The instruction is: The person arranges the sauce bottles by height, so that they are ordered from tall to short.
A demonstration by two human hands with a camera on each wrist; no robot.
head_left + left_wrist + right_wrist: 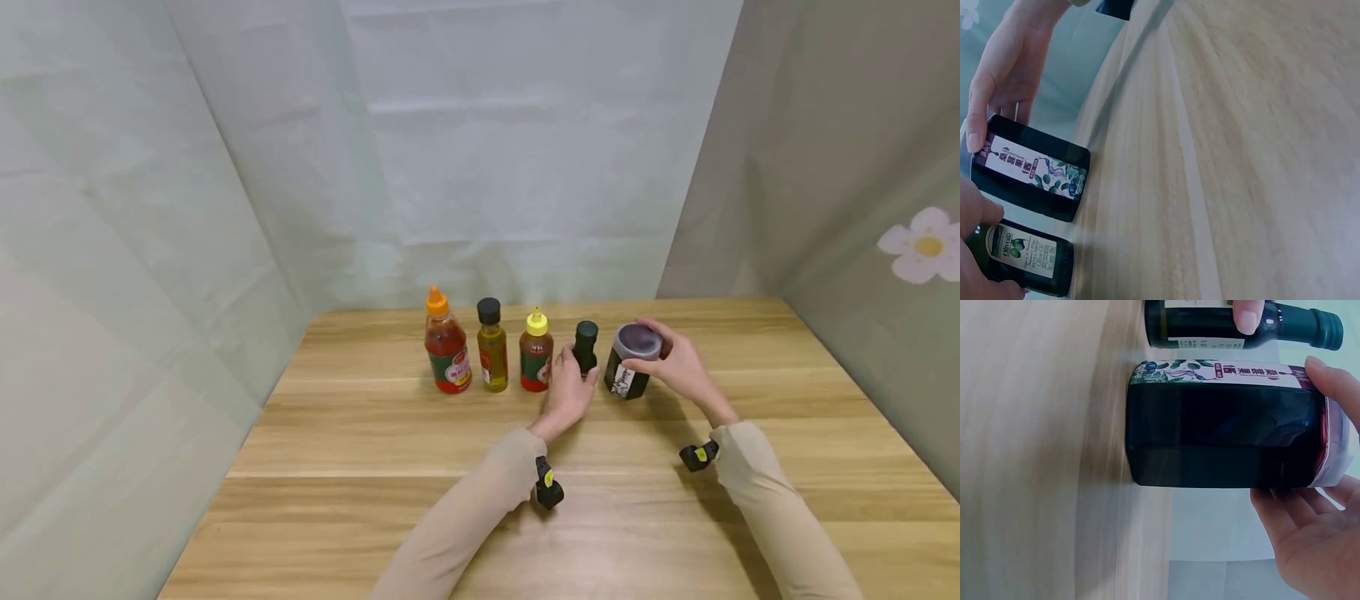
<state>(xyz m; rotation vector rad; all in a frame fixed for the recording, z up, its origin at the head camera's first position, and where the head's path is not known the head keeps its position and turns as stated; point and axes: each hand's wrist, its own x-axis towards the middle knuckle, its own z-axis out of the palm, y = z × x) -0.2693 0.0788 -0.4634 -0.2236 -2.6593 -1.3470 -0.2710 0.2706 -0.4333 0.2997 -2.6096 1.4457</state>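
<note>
My left hand (568,392) grips a small dark green olive oil bottle (586,340) that stands on the table. Its cream label with olives (1025,251) shows between thumb and fingers in the left wrist view. Just to the right, my right hand (681,371) holds a dark, angular jar (628,382) with a pale lid, thumb on the near side and fingers behind, near its top. A white label with leaves and purple fruit (1194,372) runs down the jar. Bottle and jar stand upright side by side, a narrow gap between them.
Left of my left hand, a yellow-capped sauce bottle (536,362) stands close by. Beyond it come a black-capped oil bottle (493,358) and a larger orange-capped red sauce bottle (447,354). Pale cloth (487,167) hangs behind the wooden table (360,467).
</note>
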